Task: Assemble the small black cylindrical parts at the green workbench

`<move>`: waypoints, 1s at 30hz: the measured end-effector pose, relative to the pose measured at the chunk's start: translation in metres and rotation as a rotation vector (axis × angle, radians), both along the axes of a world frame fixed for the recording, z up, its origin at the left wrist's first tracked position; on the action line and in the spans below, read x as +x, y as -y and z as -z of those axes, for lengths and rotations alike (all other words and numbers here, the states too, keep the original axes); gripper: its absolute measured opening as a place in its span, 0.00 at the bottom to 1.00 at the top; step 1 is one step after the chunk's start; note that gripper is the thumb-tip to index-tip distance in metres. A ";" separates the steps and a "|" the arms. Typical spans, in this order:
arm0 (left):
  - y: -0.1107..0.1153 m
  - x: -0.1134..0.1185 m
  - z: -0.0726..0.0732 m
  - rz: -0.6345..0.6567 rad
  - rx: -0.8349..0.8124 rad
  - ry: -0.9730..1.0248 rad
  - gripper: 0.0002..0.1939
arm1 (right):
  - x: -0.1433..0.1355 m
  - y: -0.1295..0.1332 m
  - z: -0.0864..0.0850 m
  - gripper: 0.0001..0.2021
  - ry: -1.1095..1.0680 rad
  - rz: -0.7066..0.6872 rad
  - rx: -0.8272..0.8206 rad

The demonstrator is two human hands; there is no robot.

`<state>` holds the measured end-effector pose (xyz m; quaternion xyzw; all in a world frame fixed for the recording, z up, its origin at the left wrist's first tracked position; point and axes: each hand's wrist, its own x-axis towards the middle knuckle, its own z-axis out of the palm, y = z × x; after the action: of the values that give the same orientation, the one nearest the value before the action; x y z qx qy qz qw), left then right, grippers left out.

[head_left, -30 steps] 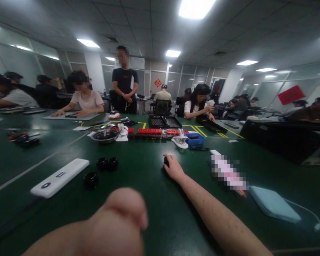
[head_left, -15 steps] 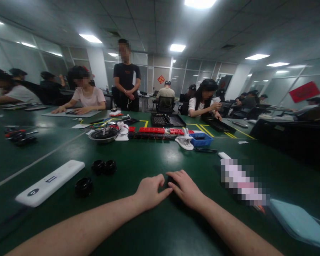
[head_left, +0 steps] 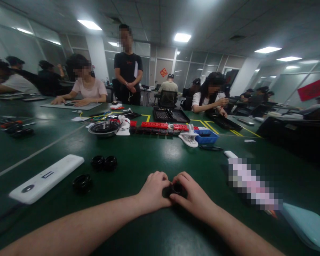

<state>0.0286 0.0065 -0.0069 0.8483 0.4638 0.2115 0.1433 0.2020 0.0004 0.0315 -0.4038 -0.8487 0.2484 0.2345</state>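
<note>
On the green table, my right hand (head_left: 193, 195) curls its fingers and thumb around a black ring-shaped part (head_left: 177, 188) with a round opening on top. My left hand (head_left: 154, 189) presses against it from the other side, fingers bent. A dark patch (head_left: 166, 192) shows inside the left grip, and I cannot make out whether it belongs to the same part or a second one. Two similar black rings (head_left: 104, 163) sit side by side to the left of my hands. Nearer to me lies another black ring-shaped piece (head_left: 82, 183).
A white power strip (head_left: 46, 179) lies at left, a light blue case (head_left: 306, 225) at right. Farther back are a metal bowl with cables (head_left: 104, 128), red parts in a row (head_left: 154, 125), white clamps (head_left: 189, 137) and a blue bin (head_left: 206, 136). Co-workers sit across the table.
My hands have closed in around the black ring-shaped part, and its opening now shows between them. The view has tilted down and turned a little left.
</note>
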 end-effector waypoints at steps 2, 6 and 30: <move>0.000 -0.001 0.000 0.008 -0.001 0.006 0.15 | 0.001 0.001 -0.002 0.10 0.003 -0.026 0.015; 0.000 -0.001 0.001 0.047 -0.001 0.007 0.14 | 0.002 0.005 -0.004 0.22 -0.032 -0.140 0.033; -0.004 -0.001 0.002 0.006 -0.049 0.064 0.16 | -0.002 0.003 -0.001 0.09 0.134 0.069 0.043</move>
<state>0.0280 0.0101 -0.0089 0.8388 0.4615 0.2266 0.1793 0.1999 -0.0030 0.0323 -0.4435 -0.8532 0.1940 0.1942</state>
